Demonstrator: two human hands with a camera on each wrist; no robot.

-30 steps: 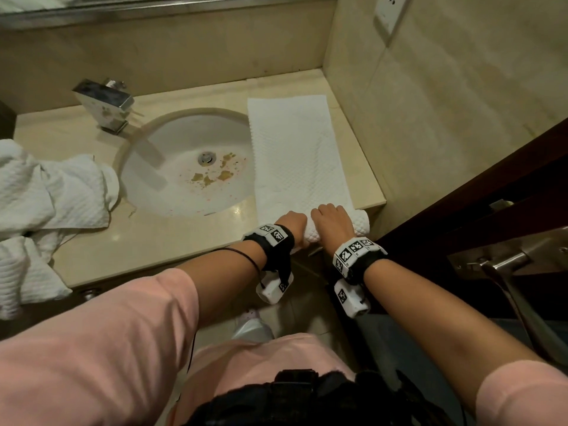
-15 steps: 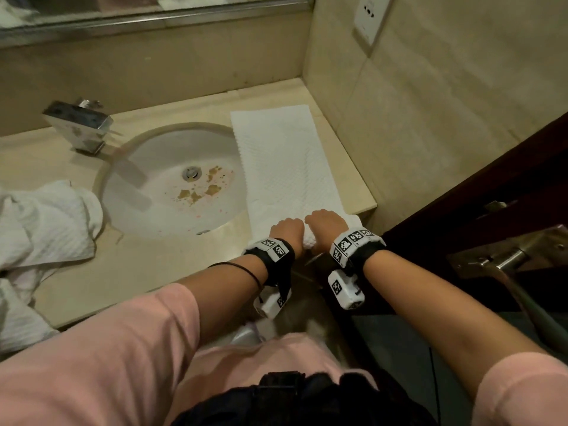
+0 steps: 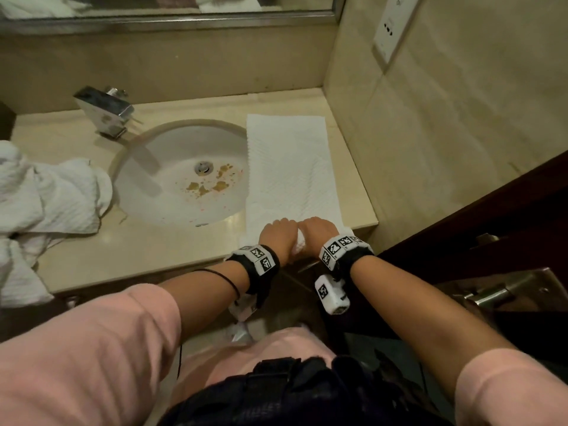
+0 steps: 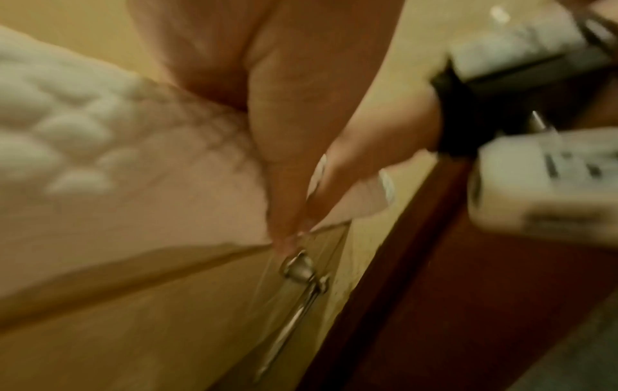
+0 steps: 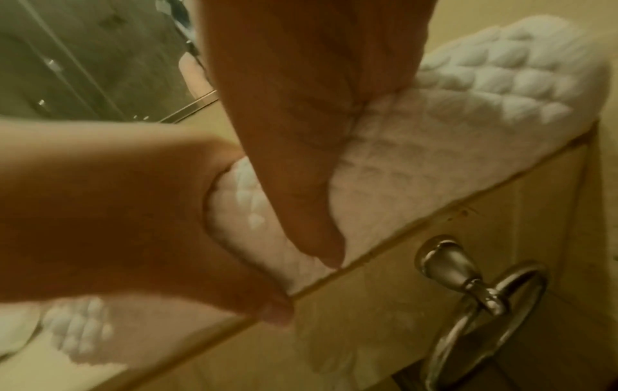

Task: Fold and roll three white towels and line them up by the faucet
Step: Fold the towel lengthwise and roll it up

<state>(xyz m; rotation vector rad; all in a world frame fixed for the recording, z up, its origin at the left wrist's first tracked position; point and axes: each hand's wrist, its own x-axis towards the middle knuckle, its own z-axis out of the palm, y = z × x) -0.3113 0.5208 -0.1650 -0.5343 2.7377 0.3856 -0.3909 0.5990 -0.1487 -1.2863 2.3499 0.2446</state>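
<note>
A long folded white towel [image 3: 292, 167] lies flat on the counter, right of the sink. Its near end is rolled up at the counter's front edge, and the roll [image 3: 299, 245] shows between my hands. My left hand [image 3: 276, 231] and right hand [image 3: 319, 229] sit side by side on it with fingers curled over the top. In the right wrist view my right hand [image 5: 301, 148] wraps the roll [image 5: 485, 105], thumb down its near side. The blurred left wrist view shows my left hand [image 4: 287, 127] on the towel [image 4: 83, 158]. The chrome faucet [image 3: 106, 110] stands at the back left.
A heap of loose white towels [image 3: 49, 204] covers the counter's left end. The sink [image 3: 144, 195] has brown stains around the drain. A tiled wall [image 3: 430, 149] and a dark door [image 3: 491, 229] close the right side. A metal towel ring [image 5: 485, 304] hangs below the counter.
Both hands have stayed on the roll at the towel's near end, by the counter's front edge. The head view has tilted up, so more of the mirror shows.
</note>
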